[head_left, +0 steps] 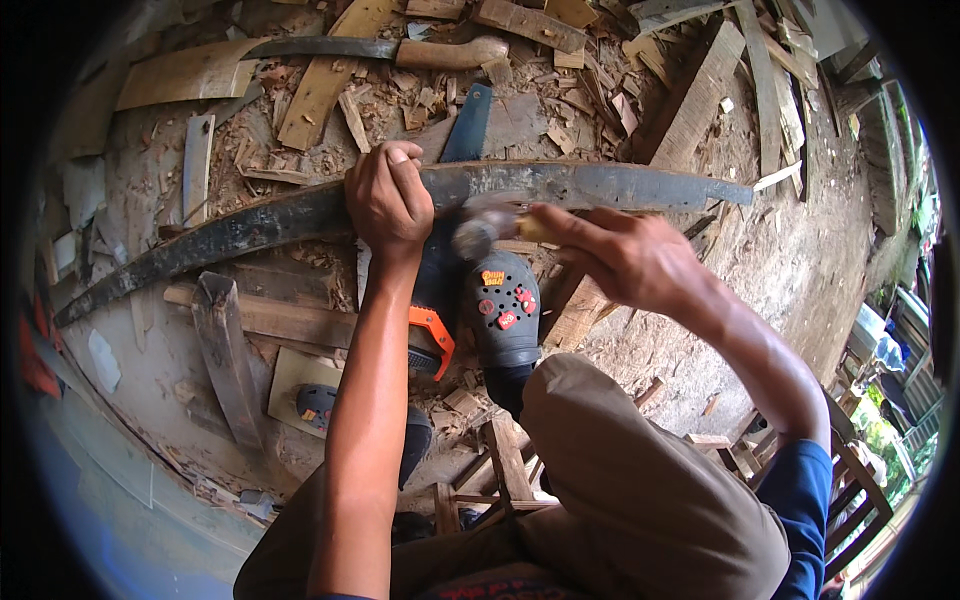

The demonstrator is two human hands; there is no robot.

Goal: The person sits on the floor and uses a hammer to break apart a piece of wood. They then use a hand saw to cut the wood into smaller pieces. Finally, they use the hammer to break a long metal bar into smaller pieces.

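The left grip (390,195) clasps a long, dark wooden board (560,184); the right grip (628,256) holds a yellow-handled, metal-headed hammer (476,238) nearer.

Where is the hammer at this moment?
In the head view, the hammer is near the centre, its handle in the right hand, its blurred head between the long dark plank and the dark clog's toe.

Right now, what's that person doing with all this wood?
The person's left hand is closed over a long, dark wooden plank. The right hand grips a yellow-handled hammer with a metal head, blurred beside the plank's near edge. A blue-bladed, orange-handled saw lies under the plank, among scattered pale wood scraps.
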